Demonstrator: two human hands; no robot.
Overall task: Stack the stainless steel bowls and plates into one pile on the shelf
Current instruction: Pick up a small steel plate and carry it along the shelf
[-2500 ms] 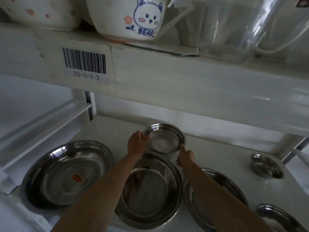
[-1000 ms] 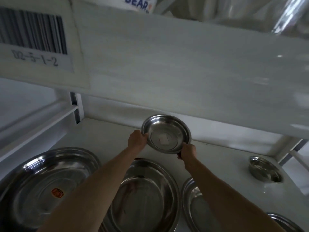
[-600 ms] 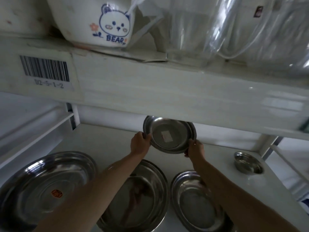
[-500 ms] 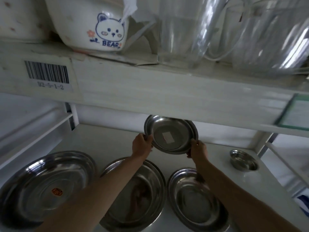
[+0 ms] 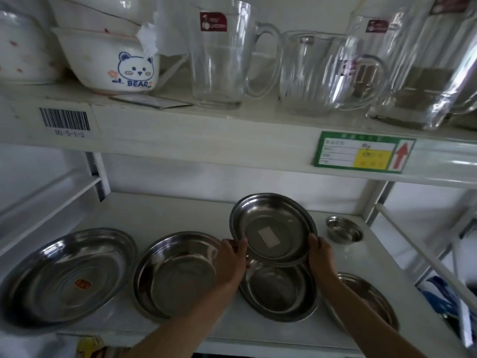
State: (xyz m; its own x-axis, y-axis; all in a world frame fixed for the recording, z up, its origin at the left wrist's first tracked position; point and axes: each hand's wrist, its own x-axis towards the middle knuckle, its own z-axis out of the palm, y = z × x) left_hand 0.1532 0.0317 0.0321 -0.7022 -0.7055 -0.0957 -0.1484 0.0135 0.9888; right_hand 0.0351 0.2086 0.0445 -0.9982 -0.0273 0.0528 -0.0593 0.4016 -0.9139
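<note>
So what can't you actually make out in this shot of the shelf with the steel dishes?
- Plate at far right: head view, the right forearm covers its near side.
- Dish under the held plate: its far rim is hidden by the held plate and the left hand.
- Sticker inside the held plate: too blurred to read.
- Green shelf tag: print too small.
- Right hand: fingers behind the rim, unseen.

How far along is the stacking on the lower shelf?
Done: nothing looks stacked yet. In hand: the left hand and right hand hold the lifted plate by its rim, tilted above the plate below. Left: the large plate, the second plate, the right plate and the small bowl each lie apart on the shelf.
</note>
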